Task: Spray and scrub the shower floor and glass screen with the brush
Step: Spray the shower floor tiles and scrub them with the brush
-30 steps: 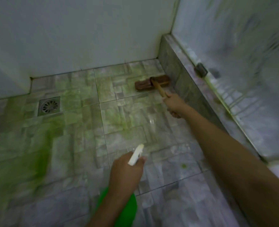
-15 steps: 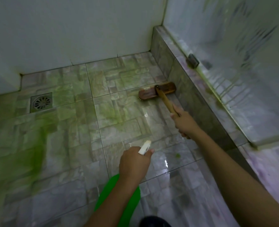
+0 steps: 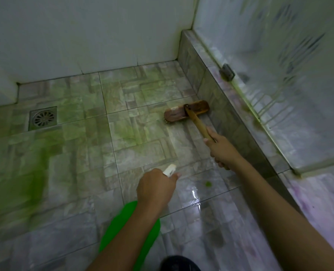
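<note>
A wooden scrub brush (image 3: 185,112) rests head-down on the wet tiled shower floor (image 3: 138,153), close to the low tiled kerb. My right hand (image 3: 222,151) grips its wooden handle. My left hand (image 3: 156,190) holds a green spray bottle (image 3: 130,227) with a white nozzle that points forward over the floor. Green cleaner stains the tiles, thickest at the left. The glass screen (image 3: 289,85) stands on the kerb at the right, streaked with runs of liquid.
A square metal drain (image 3: 42,118) sits at the far left of the floor. White walls (image 3: 93,36) close the back. A tiled kerb (image 3: 221,106) with a metal bracket (image 3: 227,72) bounds the right. A dark shoe tip (image 3: 179,264) shows at the bottom edge.
My right hand has drawn the brush back along the kerb, away from the far corner and toward me. The left hand keeps the bottle in about the same place.
</note>
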